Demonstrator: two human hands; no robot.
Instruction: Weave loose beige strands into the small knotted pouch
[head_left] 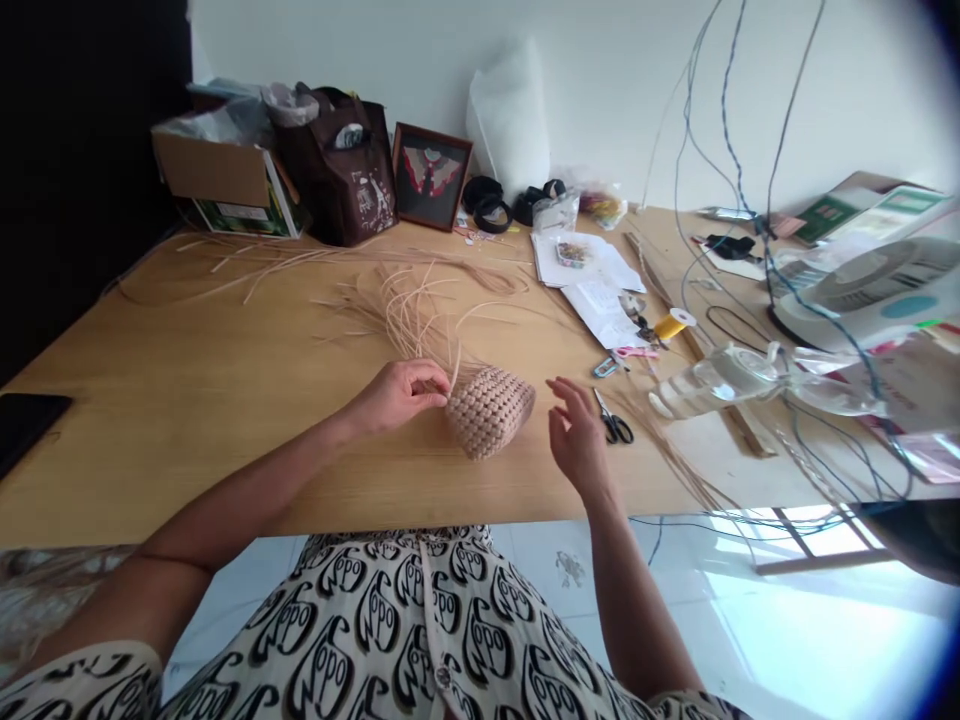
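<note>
A small woven basket (491,410) in pinkish tan lies tilted near the table's front edge. Long unwoven strands (412,310) fan out from its far left side across the tabletop. My left hand (405,395) is closed at the basket's left edge, its thumb and fingertips pinching a strand there. To the right of the basket, my right hand (576,432) is raised with fingers apart and nothing in it; a gap separates it from the weave. Black-handled scissors (616,426) lie just right of that hand.
Loose strands (682,460), a yellow spool (673,323) and a clear bottle (720,380) lie to the right. Papers (600,310), a framed picture (430,177), a brown bag (337,170) and a cardboard box (214,175) stand farther back. A dark phone-like slab (30,425) rests at far left.
</note>
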